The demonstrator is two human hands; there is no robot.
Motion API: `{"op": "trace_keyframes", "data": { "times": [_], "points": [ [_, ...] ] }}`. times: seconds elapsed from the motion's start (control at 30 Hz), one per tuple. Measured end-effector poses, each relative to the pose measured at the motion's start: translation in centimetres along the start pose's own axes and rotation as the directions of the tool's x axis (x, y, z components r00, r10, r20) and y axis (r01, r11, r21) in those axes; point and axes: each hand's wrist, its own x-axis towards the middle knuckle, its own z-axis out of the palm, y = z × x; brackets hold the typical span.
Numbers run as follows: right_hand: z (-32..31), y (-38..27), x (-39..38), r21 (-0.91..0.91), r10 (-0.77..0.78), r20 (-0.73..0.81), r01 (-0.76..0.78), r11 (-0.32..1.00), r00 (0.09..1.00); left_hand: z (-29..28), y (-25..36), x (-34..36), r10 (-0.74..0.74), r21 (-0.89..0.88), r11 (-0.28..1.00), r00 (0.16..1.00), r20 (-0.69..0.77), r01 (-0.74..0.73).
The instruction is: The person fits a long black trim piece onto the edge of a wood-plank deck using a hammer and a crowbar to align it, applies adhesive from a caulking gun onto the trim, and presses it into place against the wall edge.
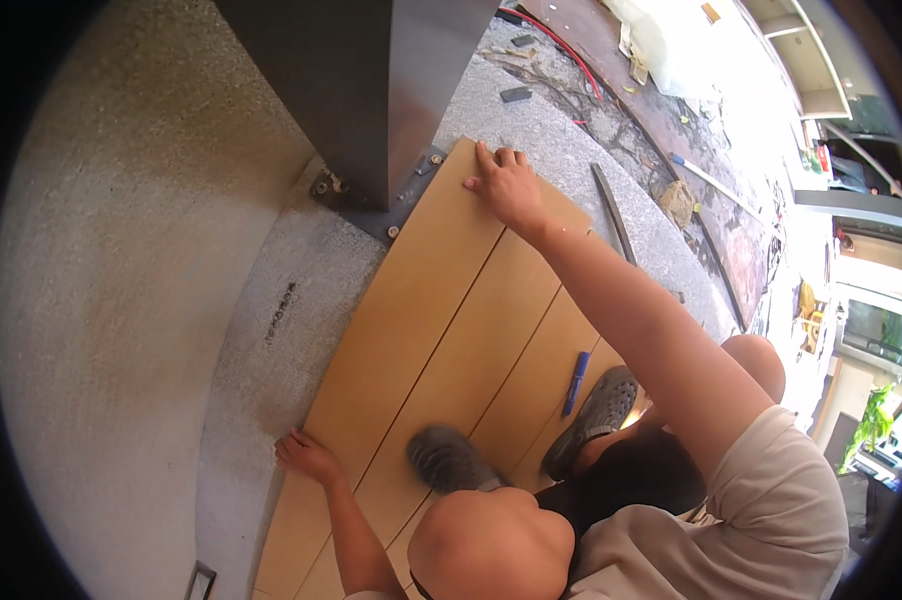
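A tan wooden plank (411, 300) lies along the outer edge of a boarded surface, next to the curved concrete. My left hand (311, 460) is at the plank's outer long edge, its fingers hooked over that edge. Farther off, my right hand (508, 190) rests on the plank's far end, with thumb and index finger spread apart. Part of its fingers curls down at the end, where the tips are partly hidden. A blue marker (576, 384) lies on the neighbouring boards, beside my shoe (593, 418).
A dark metal post (371, 110) stands on a bolted base plate (396, 205), close against the plank's far corner. A dark strip (613, 212) lies on the concrete to the right. Rubble and a red cable (569, 50) are beyond. A pale concrete wall (121, 300) curves along the left.
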Motion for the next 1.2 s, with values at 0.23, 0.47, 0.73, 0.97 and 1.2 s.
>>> {"op": "trace_keyframes", "data": {
  "times": [0.23, 0.47, 0.73, 0.97, 1.2],
  "points": [
    [-1.3, -1.5, 0.7, -0.066, 0.051, 0.095, -0.045, 0.997, 0.994, 0.1, -1.3, -0.1, -0.003, -0.050, 0.999, 1.000, -0.015, 0.002],
    [-1.5, -1.2, 1.0, -0.011, 0.115, 0.156, -0.114, 0.993, 0.981, 0.4, -0.3, 0.1, 0.028, -0.121, 0.992, 1.000, 0.012, -0.027],
    [2.4, -2.3, -2.3, 0.133, 0.125, -0.218, -0.098, 0.986, 0.968, 0.4, -0.5, 0.1, -0.022, -0.084, 0.996, 1.000, 0.004, 0.022],
    [1.9, -2.1, -2.8, 0.215, 0.189, -0.234, -0.139, 0.967, 0.954, -0.4, 0.0, 0.4, -0.032, -0.009, 0.999, 0.995, 0.093, 0.033],
    [1.9, -1.0, -4.0, 0.204, 0.175, -0.263, -0.123, 0.971, 0.949, 0.3, 6.6, -2.1, -0.023, -0.020, 1.000, 0.999, 0.024, 0.024]
  ]
}}
